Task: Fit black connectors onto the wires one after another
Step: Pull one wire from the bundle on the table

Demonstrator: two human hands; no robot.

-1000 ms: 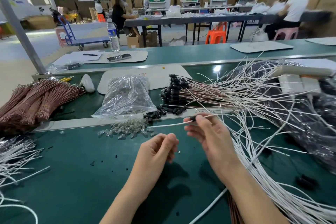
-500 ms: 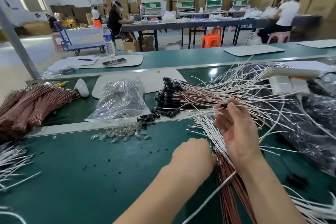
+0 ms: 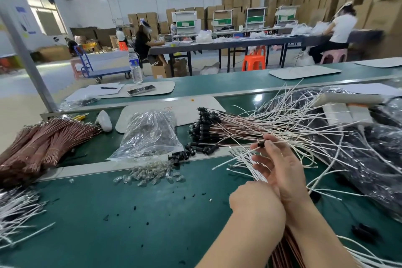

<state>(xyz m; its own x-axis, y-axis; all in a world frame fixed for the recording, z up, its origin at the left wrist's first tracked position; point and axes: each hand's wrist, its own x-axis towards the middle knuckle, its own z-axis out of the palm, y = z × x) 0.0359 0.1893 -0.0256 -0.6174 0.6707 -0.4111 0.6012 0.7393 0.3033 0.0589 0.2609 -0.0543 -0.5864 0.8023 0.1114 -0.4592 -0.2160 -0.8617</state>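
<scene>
My right hand [image 3: 277, 169] pinches a white wire with a black connector [image 3: 261, 144] on it between thumb and fingertips, held above the fan of white wires [image 3: 304, 128]. Against my right wrist, at the base of the wire bundle, sits my left hand [image 3: 256, 209]; I see only its back, and its fingers are hidden. Loose black connectors [image 3: 185, 155] lie on the metal strip to the left. Behind them, brown wires with black connectors fitted [image 3: 204, 128] lie in a stack.
A clear plastic bag [image 3: 150, 135] and a heap of small clear parts [image 3: 150, 175] sit left of the connectors. Bundled brown wires [image 3: 43, 143] and white wires [image 3: 17, 213] fill the left side. Black plastic bags [image 3: 369, 159] and white boxes [image 3: 348, 113] crowd the right.
My right hand carried the wire with its connector from the middle to the right, over the wire fan. My left hand followed to the base of the bundle. The camera tilted up.
</scene>
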